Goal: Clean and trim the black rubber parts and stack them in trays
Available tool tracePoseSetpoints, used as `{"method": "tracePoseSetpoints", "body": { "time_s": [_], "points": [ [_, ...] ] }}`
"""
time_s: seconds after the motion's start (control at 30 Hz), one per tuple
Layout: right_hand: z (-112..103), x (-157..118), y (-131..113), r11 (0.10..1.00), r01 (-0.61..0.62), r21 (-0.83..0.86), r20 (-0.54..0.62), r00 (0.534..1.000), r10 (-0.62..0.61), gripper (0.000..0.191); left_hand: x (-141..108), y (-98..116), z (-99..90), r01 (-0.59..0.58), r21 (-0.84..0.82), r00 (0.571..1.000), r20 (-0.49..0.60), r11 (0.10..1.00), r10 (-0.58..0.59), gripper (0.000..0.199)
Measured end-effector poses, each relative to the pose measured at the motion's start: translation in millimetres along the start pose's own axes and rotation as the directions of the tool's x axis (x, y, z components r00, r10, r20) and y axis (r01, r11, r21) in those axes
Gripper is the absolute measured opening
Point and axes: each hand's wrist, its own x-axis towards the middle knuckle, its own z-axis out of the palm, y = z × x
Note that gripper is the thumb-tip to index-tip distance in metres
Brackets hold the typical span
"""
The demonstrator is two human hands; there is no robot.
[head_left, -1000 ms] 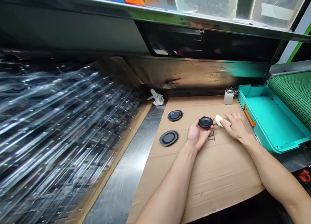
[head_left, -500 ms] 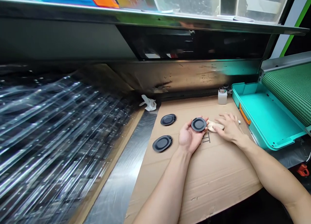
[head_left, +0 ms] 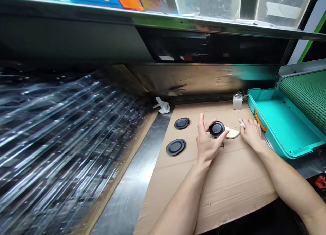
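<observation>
My left hand (head_left: 206, 144) grips a round black plastic lid-like part (head_left: 216, 129) by its edges, between the thumb and fingers, above the cardboard. A pale beige flat rounded pad (head_left: 232, 133) lies just to its right, partly hidden by the part and my thumb. Beyond the pad, my right hand (head_left: 252, 134) rests low over the cardboard, its fingers bent and closed on a small white piece (head_left: 241, 122), cloth or paper by its look. Two similar black oval parts, a farther one (head_left: 182, 123) and a nearer one (head_left: 176, 147), lie to the left.
Cardboard (head_left: 229, 187) covers the bench. A small dispenser bottle (head_left: 237, 102) stands at the back, beside a teal tray (head_left: 287, 150) and a green conveyor belt (head_left: 305, 89). Clear plastic trays (head_left: 63, 140) are stacked left, near a crumpled white glove (head_left: 163, 106). A metal shelf edge (head_left: 178, 21) crosses above.
My left hand has turned the black part from lying across the fingers to an edge grip, other face showing. My right hand has moved off the beige pad, rightward to the white piece.
</observation>
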Motion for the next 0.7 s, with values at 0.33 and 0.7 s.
{"method": "tracePoseSetpoints", "body": {
  "time_s": [0.33,0.7],
  "points": [
    [-2,1,-1,1.0,-0.005,-0.005,0.016,1.0,0.005,0.034,-1,-8,0.0,-0.008,0.073,0.999,0.041,0.997,0.005,0.112],
    [3,5,1,0.917,0.167,0.361,-0.163,0.98,-0.114,0.036,18,-2,-0.3,0.619,-0.726,0.708,0.349,0.301,-0.613,0.042]
  ]
}}
